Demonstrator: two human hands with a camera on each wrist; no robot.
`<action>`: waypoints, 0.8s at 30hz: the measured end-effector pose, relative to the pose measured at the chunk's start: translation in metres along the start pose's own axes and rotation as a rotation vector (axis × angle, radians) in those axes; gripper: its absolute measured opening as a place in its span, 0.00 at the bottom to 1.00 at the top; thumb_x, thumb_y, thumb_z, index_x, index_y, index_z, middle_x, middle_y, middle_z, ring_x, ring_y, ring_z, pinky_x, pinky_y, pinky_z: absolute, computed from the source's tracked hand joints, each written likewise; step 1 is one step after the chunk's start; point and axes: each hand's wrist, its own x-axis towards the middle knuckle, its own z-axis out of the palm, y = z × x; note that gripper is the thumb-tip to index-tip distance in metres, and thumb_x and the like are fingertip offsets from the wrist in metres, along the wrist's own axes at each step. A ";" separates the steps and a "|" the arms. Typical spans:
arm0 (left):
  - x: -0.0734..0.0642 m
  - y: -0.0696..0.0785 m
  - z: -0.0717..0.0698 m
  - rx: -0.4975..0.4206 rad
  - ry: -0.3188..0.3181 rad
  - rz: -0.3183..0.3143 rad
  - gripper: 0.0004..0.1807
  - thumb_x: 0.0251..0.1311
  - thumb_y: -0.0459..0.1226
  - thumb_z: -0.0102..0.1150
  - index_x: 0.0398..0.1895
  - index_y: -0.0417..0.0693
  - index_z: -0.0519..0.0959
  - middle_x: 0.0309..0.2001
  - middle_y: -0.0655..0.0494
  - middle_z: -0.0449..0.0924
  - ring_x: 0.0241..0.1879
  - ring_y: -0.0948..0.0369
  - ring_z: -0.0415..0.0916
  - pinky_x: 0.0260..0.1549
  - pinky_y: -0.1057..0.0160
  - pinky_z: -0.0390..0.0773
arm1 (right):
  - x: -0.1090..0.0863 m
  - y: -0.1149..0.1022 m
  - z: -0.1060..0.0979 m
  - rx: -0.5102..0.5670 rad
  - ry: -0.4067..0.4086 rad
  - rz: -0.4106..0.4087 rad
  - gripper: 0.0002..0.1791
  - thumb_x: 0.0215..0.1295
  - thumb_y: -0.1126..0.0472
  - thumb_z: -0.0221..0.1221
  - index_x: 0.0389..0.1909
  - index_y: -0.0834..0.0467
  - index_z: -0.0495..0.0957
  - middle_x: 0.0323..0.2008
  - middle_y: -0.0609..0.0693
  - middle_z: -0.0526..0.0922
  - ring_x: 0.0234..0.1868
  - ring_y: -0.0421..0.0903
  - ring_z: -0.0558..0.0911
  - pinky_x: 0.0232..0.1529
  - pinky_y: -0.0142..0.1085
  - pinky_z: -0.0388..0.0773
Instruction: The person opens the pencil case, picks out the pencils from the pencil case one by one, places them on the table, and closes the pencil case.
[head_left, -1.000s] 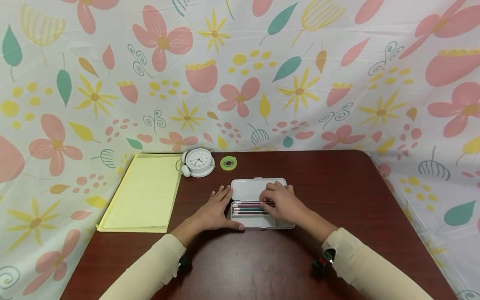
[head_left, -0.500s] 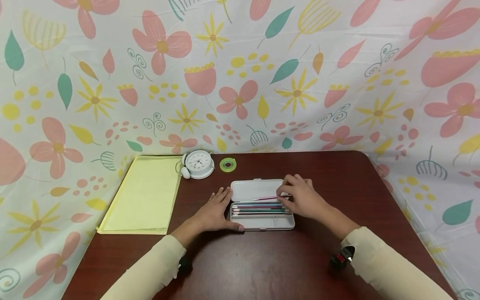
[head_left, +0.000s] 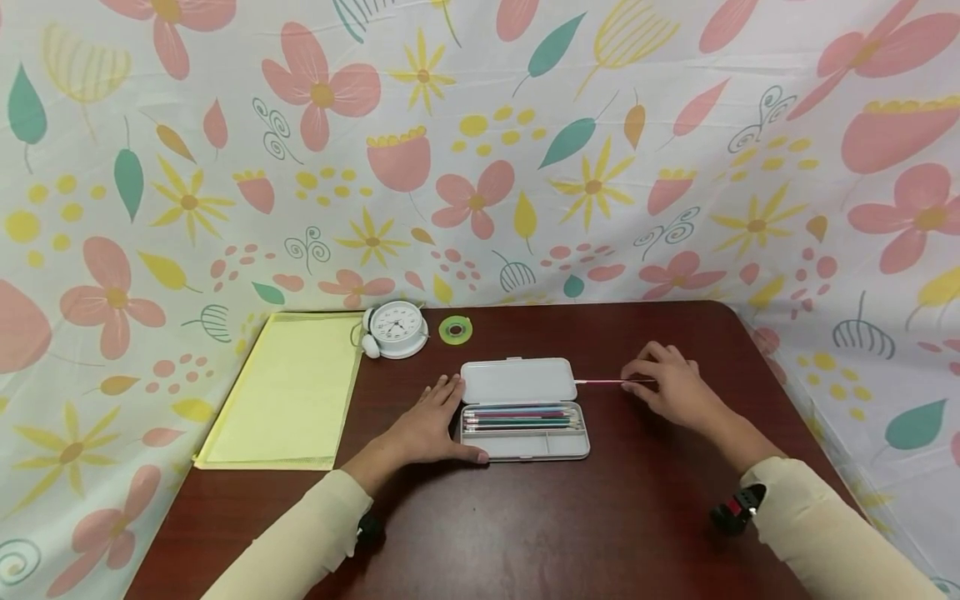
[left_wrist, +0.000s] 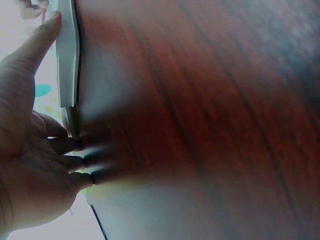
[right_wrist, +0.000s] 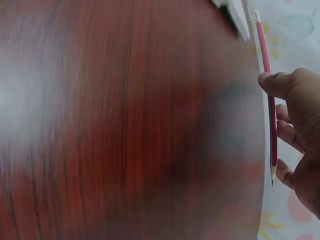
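A white pencil case [head_left: 517, 450] lies with its lid flipped back on the table. Several pencils [head_left: 517, 418] fill its rear compartment, while the front compartments look bare. My left hand [head_left: 427, 425] steadies the case's left end, fingers spread straight and thumb along the front edge; the left wrist view shows the thumb [left_wrist: 37, 42] against the case's side. To the right of the case, my right hand [head_left: 671, 387] pinches a red pencil [right_wrist: 265, 50] between thumb and fingers. In the right wrist view its eraser end and sharpened tip both show, and it is held above the table.
A white alarm clock [head_left: 397, 327] and a green tape roll [head_left: 455, 330] lie at the table's back edge. Left of them is a yellow zip folder [head_left: 281, 392]. Behind the dark wooden table [head_left: 480, 525] hangs a floral cloth [head_left: 480, 125].
My right hand has lifted the red pencil out of the case and carried it rightward, past the lid. My left hand has stayed at the case's left end.
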 end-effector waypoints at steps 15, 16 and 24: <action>0.000 0.000 0.000 -0.002 0.009 0.016 0.77 0.54 0.74 0.75 0.91 0.39 0.47 0.91 0.42 0.46 0.92 0.43 0.38 0.89 0.40 0.47 | -0.016 0.031 0.007 -0.011 -0.040 0.091 0.06 0.76 0.60 0.70 0.48 0.48 0.92 0.49 0.53 0.79 0.49 0.58 0.74 0.40 0.55 0.67; 0.000 0.000 0.000 -0.003 0.011 0.018 0.77 0.54 0.73 0.75 0.91 0.38 0.47 0.91 0.42 0.47 0.92 0.42 0.39 0.89 0.39 0.48 | -0.016 0.031 0.008 -0.010 -0.036 0.094 0.06 0.76 0.60 0.70 0.49 0.48 0.92 0.49 0.53 0.79 0.49 0.58 0.74 0.40 0.56 0.67; -0.001 0.000 -0.001 -0.004 0.005 0.019 0.76 0.54 0.73 0.75 0.91 0.38 0.47 0.91 0.42 0.47 0.92 0.42 0.39 0.89 0.39 0.49 | -0.016 0.031 0.010 -0.003 -0.021 0.106 0.08 0.77 0.62 0.68 0.50 0.50 0.92 0.49 0.54 0.80 0.51 0.60 0.76 0.42 0.62 0.70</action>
